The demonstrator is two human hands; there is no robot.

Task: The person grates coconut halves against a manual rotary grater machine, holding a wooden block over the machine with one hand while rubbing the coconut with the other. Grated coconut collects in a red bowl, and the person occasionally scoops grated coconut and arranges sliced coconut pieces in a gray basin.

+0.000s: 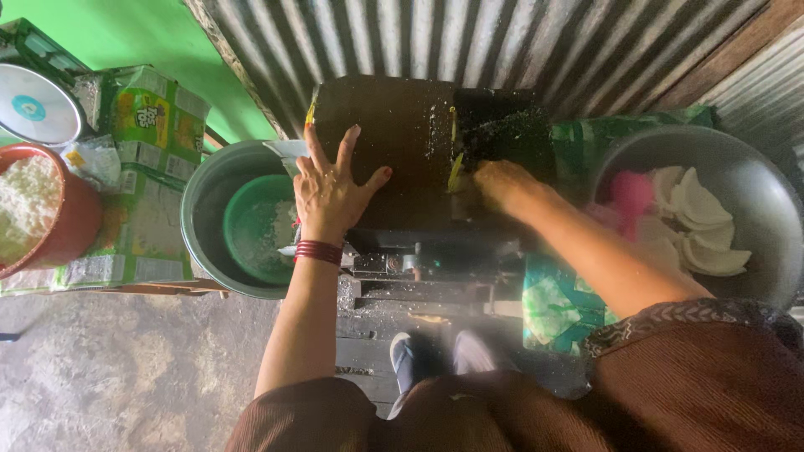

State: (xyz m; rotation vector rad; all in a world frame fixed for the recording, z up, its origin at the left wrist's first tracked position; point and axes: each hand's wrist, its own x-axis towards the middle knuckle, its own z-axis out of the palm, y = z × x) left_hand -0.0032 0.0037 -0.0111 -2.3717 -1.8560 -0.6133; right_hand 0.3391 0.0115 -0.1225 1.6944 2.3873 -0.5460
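A dark metal machine [402, 159] stands in the middle of the scene, its flat top running from the near side toward the corrugated wall [469, 42] behind it. On its right part a pale strip [455, 172] lies with its long axis pointing from near to far, just left of the right hand [501, 184]. That hand is curled, fingers bent down against the machine beside the strip; whether it grips anything cannot be told. The left hand [329, 191] rests flat on the machine's left edge, fingers spread and pointing away toward the wall, holding nothing. Red bangles [318, 251] circle its wrist.

Left of the machine sits a grey tub [201, 218] with a green bowl [251, 226] inside. Further left are green cartons [151, 167] and a red bucket [71, 222] of white shreds. To the right, a large dark basin [754, 184] holds white curved pieces [699, 222] and a pink object [631, 194].
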